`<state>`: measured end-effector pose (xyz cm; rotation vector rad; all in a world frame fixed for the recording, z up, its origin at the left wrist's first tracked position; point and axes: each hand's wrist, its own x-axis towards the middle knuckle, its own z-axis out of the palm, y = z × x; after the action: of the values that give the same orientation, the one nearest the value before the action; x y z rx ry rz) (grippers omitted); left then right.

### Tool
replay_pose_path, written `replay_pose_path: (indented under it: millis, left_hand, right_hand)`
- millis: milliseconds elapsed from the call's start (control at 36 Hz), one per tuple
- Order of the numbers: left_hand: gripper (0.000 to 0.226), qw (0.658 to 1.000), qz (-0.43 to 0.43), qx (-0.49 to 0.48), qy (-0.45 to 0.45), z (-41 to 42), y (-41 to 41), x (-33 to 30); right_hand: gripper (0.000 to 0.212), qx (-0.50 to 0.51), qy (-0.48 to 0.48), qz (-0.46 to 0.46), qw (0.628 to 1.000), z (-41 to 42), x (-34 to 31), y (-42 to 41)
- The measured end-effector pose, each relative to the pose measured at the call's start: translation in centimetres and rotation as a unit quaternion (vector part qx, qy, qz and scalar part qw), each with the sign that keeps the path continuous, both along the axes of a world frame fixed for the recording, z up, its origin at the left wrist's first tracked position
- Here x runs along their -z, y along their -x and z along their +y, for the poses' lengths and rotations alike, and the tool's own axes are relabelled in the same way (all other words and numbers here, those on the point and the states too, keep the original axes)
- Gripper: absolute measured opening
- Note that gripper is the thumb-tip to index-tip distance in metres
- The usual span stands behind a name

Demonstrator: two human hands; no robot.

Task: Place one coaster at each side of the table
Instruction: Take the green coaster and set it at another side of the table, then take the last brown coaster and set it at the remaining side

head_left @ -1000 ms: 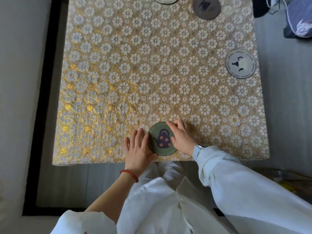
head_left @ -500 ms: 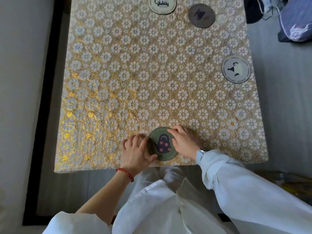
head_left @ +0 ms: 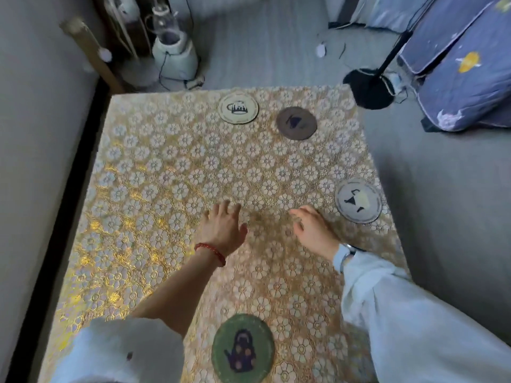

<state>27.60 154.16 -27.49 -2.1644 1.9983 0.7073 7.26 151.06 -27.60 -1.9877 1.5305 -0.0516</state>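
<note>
A green coaster (head_left: 243, 349) with a dark teapot lies flat at the near edge of the table (head_left: 143, 205), which wears a gold floral cloth. A grey coaster (head_left: 358, 200) sits at the right edge. A cream coaster (head_left: 238, 107) and a brown coaster (head_left: 296, 123) lie at the far edge. My left hand (head_left: 223, 227), with a red bracelet on its wrist, hovers over the table's middle, fingers spread and empty. My right hand (head_left: 313, 228) is beside it, just left of the grey coaster, fingers loosely curled and holding nothing.
A wall runs along the table's left side. Beyond the far edge stand a blender-like appliance (head_left: 173, 48) with cables and a wooden post (head_left: 91, 53). A black stand base (head_left: 369, 88) and blue bedding (head_left: 459, 59) lie on the floor at the right.
Both hands let go of the green coaster and moved forward to the table's middle. The view tilted up, so the far edge and the floor beyond now show.
</note>
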Motion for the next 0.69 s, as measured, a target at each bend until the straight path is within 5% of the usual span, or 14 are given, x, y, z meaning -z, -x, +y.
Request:
replay_pose_path:
  millis: [306, 528, 694]
  left_hand:
    - [0.071, 0.998, -0.057, -0.02, 0.003, -13.7, 1.6, 7.6]
    - [0.066, 0.994, -0.028, -0.045, 0.094, -12.4, 2.5, 9.4]
    - [0.066, 0.993, -0.031, -0.056, 0.095, -12.5, 2.7, 9.3]
  right_hand:
    - [0.02, 0.142, 0.073, 0.003, 0.987, -20.6, 5.0, 1.3]
    - [0.068, 0.267, 0.079, 0.042, 0.959, -25.6, 8.3, 0.0]
    - [0.06, 0.299, 0.12, 0.014, 0.947, -26.0, 7.5, -1.5]
